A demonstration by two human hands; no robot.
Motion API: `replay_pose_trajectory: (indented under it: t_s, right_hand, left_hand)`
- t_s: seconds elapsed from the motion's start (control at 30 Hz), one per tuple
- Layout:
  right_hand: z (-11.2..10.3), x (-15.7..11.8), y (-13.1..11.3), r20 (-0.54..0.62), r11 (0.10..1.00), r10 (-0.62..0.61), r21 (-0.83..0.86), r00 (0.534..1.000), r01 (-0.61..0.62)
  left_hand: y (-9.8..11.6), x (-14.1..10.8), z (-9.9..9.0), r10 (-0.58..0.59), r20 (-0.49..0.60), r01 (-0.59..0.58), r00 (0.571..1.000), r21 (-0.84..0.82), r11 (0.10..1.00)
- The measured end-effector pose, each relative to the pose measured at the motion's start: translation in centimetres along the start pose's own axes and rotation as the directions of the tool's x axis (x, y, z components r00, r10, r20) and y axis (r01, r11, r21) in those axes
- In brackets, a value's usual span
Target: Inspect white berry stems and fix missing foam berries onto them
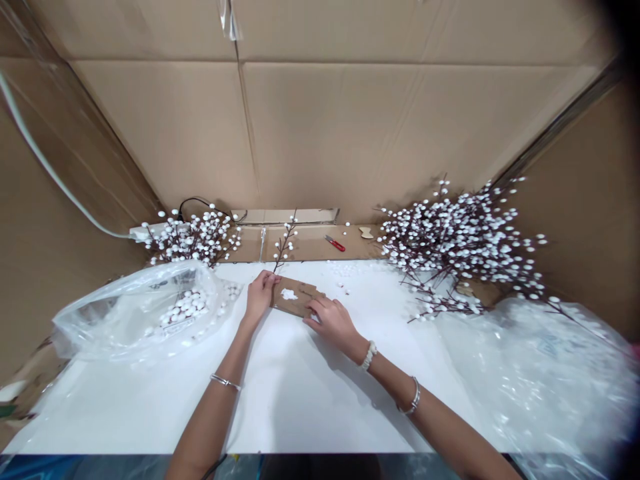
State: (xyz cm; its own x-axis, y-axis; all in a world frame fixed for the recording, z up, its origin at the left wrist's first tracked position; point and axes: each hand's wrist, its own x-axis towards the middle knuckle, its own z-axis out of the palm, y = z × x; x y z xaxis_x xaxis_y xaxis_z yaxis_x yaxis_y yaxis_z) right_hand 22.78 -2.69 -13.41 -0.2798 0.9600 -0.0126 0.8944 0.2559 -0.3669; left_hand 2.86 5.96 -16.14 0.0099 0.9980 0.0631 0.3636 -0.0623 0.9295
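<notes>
My left hand (260, 292) is closed around the lower end of a thin brown twig (285, 243) with white berries, which points away from me. Its fingers also meet the left edge of a small piece of cardboard (295, 305). A white blob of what looks like glue (289, 294) sits on that cardboard. At the cardboard's right end, the bent fingers of my right hand (333, 321) grip its edge; whether they also pinch something small is hidden.
Bunches of white-berry branches stand at the left (200, 237) and right (460, 233). A clear plastic bag (125, 313) of loose white berries lies left, plastic sheeting (550, 373) right. Red snips (336, 244) rest by the cardboard back wall (320, 133).
</notes>
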Motion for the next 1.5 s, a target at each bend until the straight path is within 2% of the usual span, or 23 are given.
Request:
replay_pose_trajectory:
  t_s: [0.37,0.53,0.6,0.67,0.73,0.9,1.0,1.1,1.27,1.4,1.5]
  right_hand:
    - [0.7,0.2,1.2,-0.158,0.979,-0.051,0.186,0.986,0.080]
    - [0.6,0.3,1.5,-0.217,0.939,-0.013,0.334,0.976,0.087]
    - [0.5,0.4,1.7,-0.215,0.853,0.070,0.520,0.974,0.054]
    - [0.3,0.5,2.0,-0.166,0.685,0.176,0.729,0.970,0.001]
    - [-0.1,0.7,2.3,-0.093,0.541,0.229,0.840,0.969,-0.047]
    - [-0.8,1.4,3.0,0.000,0.357,0.237,0.930,0.972,-0.087]
    - [-0.9,1.8,3.3,0.010,0.259,0.263,0.963,0.965,-0.080]
    - [-1.2,2.2,3.3,-0.002,0.198,0.295,0.979,0.956,-0.058]
    - [-3.0,3.9,2.6,-0.099,0.178,0.345,0.983,0.934,0.038]
    - [-5.8,6.2,1.1,-0.247,0.212,0.373,0.961,0.894,0.177]
    - [-8.2,7.7,-0.9,-0.387,0.269,0.388,0.916,0.836,0.299]
  left_hand:
    - [-0.1,0.1,0.0,0.001,0.002,-0.001,1.000,0.000,1.000]
    - [-0.2,0.1,0.0,-0.003,0.003,0.003,1.000,-0.008,1.000]
    - [-0.2,0.1,0.0,-0.008,0.004,0.008,1.000,-0.015,1.000]
    - [-0.2,0.1,0.0,-0.014,0.003,0.014,1.000,-0.027,1.000]
    - [-0.2,0.1,0.0,-0.020,0.003,0.020,1.000,-0.047,0.999]
    - [-0.5,0.5,-0.2,-0.046,0.015,0.047,0.999,-0.134,0.990]
    - [-0.7,0.6,-0.3,-0.061,0.019,0.063,0.998,-0.195,0.979]
    - [-0.6,0.5,-0.3,-0.078,0.012,0.078,0.997,-0.249,0.965]
    - [2.0,1.0,-0.7,-0.091,-0.024,0.077,0.996,-0.335,0.939]
    - [6.4,2.7,-1.4,-0.049,-0.031,0.032,0.998,-0.413,0.910]
    - [10.1,3.7,-1.8,0.010,-0.022,-0.019,1.000,-0.468,0.883]
